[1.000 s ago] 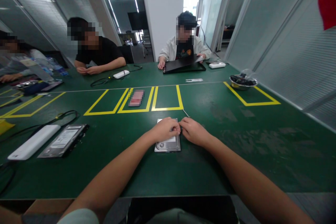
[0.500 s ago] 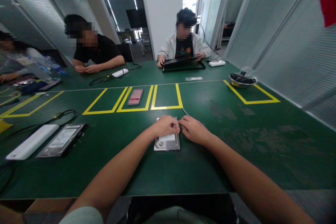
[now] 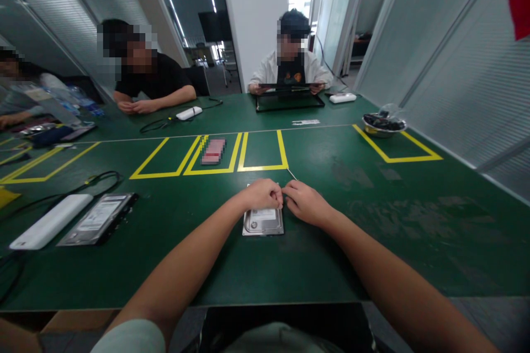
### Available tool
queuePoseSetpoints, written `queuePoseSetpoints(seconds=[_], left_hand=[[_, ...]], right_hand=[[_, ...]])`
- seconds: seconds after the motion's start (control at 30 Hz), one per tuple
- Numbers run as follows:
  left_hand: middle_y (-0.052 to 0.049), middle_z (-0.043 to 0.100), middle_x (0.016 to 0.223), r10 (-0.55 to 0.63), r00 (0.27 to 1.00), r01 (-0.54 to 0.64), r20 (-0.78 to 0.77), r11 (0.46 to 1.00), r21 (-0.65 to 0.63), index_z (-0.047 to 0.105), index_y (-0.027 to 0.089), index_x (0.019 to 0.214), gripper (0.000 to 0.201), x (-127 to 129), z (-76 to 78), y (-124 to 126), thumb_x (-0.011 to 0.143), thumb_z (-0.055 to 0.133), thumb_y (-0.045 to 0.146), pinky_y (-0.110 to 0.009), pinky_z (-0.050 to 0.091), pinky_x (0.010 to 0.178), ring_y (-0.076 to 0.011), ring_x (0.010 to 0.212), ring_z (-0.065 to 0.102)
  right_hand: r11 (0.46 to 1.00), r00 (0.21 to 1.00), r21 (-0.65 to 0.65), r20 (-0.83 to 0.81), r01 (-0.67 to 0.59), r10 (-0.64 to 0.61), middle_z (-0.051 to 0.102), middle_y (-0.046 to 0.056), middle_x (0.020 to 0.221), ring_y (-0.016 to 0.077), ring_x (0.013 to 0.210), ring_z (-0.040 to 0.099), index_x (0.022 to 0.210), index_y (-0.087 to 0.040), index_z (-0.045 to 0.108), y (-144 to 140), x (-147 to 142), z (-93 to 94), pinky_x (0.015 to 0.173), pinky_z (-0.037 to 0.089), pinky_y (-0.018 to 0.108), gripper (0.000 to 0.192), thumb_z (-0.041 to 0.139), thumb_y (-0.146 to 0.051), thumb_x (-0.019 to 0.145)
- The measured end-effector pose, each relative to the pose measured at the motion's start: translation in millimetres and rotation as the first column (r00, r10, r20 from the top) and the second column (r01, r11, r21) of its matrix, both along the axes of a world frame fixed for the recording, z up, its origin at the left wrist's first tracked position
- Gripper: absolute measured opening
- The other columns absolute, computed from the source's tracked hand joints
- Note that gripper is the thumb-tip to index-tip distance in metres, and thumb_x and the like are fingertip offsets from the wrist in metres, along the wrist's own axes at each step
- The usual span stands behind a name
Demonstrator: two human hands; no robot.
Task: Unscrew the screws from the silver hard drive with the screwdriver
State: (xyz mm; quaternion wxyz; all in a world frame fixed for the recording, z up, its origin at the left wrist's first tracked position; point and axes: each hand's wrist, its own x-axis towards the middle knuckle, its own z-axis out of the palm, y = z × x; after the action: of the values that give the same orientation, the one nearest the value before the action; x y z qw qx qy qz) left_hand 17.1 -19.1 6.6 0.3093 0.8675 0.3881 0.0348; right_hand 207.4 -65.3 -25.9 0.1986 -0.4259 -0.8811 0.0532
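A silver hard drive (image 3: 264, 224) with a white label lies flat on the green table in front of me. My left hand (image 3: 264, 195) is over its far part, fingers curled closed and hiding that end. Whatever the left fingers pinch, if anything, is hidden. Just right of the drive, my right hand (image 3: 305, 202) has its fingers bent and pressed together, their tips almost meeting the left hand. A thin light rod (image 3: 292, 174) juts out beyond the right knuckles; I cannot tell whether that hand grips it.
Another hard drive (image 3: 97, 219) and a white power bank (image 3: 52, 222) lie at left. Yellow tape (image 3: 263, 168) marks boxes, one holding a blurred pink item (image 3: 213, 151). A metal bowl (image 3: 383, 127) of dark things stands far right. Across the table, a person handles a black panel (image 3: 290, 87).
My hands and the hard drive keep nearly the same positions. Across the table, the person's black panel has been raised and levelled above a black frame.
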Motion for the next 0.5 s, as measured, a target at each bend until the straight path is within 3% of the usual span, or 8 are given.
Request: queuePoseSetpoints(seconds=[0.33,0.5], left_hand=[[0.003,0.067,0.064,-0.053,0.998,0.052,-0.028,0.998,-0.039,0.078,0.021,0.078,0.016,0.9,1.5,7.0,0.068,0.066,0.016,-0.022,0.035,0.053,-0.0103,0.058,0.055],[0.002,0.068,0.066,-0.025,0.998,0.022,-0.052,0.998,-0.065,0.077,0.019,0.079,0.015,3.1,2.8,6.8,0.068,0.068,0.019,-0.021,0.036,0.052,-0.0112,0.06,0.058]], right_hand=[[1.0,1.0,-0.005,0.006,0.005,-0.005,0.061,0.01,0.098,0.0204,0.093,0.057,0.099,-0.015,0.066,-0.5,-0.1,0.7,0.085,0.046,0.031,0.018,0.05,-0.013,0.091],[1.0,1.0,-0.004,0.018,0.01,-0.01,0.061,0.01,0.099,0.0206,0.094,0.057,0.098,-0.015,0.066,0.5,0.3,-0.9,0.086,0.046,0.032,0.018,0.049,-0.014,0.091]])
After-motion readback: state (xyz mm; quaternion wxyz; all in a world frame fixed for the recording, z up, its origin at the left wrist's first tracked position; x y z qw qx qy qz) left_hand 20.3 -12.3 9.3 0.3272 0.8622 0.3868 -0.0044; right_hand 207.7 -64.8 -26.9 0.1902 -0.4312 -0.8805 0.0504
